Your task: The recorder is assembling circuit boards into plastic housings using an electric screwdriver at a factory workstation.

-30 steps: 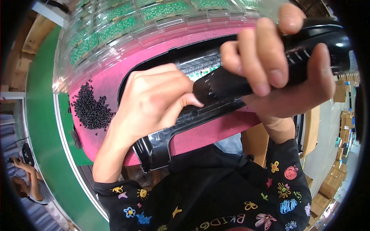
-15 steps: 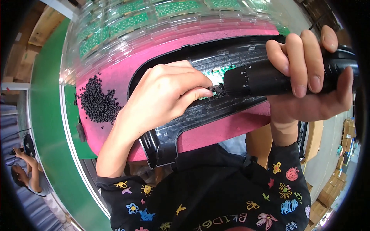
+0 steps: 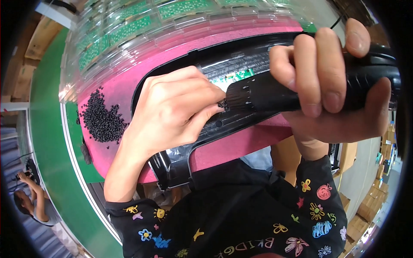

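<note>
My right hand (image 3: 320, 86) is wrapped round a black electric screwdriver (image 3: 266, 94), which lies nearly level with its nose pointing left. The thumb and forefinger of my left hand (image 3: 172, 105) are pinched together right at that nose. Small dark bits show by the fingertips, but what they pinch is hidden. Under both hands lies a long black plastic housing (image 3: 234, 124), its hollow side up. Part of a green circuit board (image 3: 241, 75) shows inside it, just beyond the screwdriver; the rest is covered.
A heap of small black screws (image 3: 101, 118) lies on the pink mat (image 3: 223, 152), left of the housing. Clear plastic trays (image 3: 148, 32) of green boards stand along the far side. At far left, beyond the green surface (image 3: 47, 129), another person (image 3: 36, 200) is at work.
The screwdriver and my right hand have moved left, and its nose now covers more of the board. My left hand has shifted slightly left, still pinching. The whole view has shifted a little too.
</note>
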`<state>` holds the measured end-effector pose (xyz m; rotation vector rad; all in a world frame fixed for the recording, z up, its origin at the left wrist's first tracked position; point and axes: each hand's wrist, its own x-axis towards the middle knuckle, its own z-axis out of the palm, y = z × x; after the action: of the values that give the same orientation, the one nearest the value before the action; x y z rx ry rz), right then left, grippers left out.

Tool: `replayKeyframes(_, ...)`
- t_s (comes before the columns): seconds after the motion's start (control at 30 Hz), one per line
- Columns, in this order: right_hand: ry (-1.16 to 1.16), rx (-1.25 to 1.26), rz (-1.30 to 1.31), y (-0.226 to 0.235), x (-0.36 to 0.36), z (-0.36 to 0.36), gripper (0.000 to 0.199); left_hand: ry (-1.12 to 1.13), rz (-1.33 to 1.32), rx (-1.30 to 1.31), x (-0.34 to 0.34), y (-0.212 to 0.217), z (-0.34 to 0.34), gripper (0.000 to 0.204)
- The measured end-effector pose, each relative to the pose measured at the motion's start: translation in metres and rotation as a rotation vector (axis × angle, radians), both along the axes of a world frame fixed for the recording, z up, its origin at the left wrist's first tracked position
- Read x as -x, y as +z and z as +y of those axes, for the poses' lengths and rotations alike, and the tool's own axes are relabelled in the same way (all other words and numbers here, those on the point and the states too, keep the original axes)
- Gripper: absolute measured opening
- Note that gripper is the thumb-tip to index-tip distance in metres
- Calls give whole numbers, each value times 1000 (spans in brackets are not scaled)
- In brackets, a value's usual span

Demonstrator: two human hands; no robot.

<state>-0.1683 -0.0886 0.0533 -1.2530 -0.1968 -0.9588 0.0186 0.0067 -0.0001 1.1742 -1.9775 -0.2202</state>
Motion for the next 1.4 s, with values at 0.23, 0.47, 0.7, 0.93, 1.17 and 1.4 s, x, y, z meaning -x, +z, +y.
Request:
replayKeyframes(0.23, 0, 196, 130, 6, 22, -28, 37, 59, 99, -250, 7, 3, 3, 35)
replayKeyframes(0.47, -115, 185, 187, -12, 26, -42, 28, 239, -34, -411, 7, 7, 7, 55)
replayKeyframes(0.7, -121, 165, 224, -17, 20, -42, 28, 289, -107, -477, 2, 5, 10, 50)
replayKeyframes(0.93, -55, 211, 296, -17, 11, -44, 32, 293, -146, -436, 3, 5, 8, 48)
replayKeyframes(1.17, -93, 186, 338, -15, 7, -37, 32, 307, -153, -412, 0, 1, 12, 47)
replayKeyframes(1.4, 90, 108, 174, 7, -20, -28, 29, 280, -140, -453, -2, 4, 12, 47)
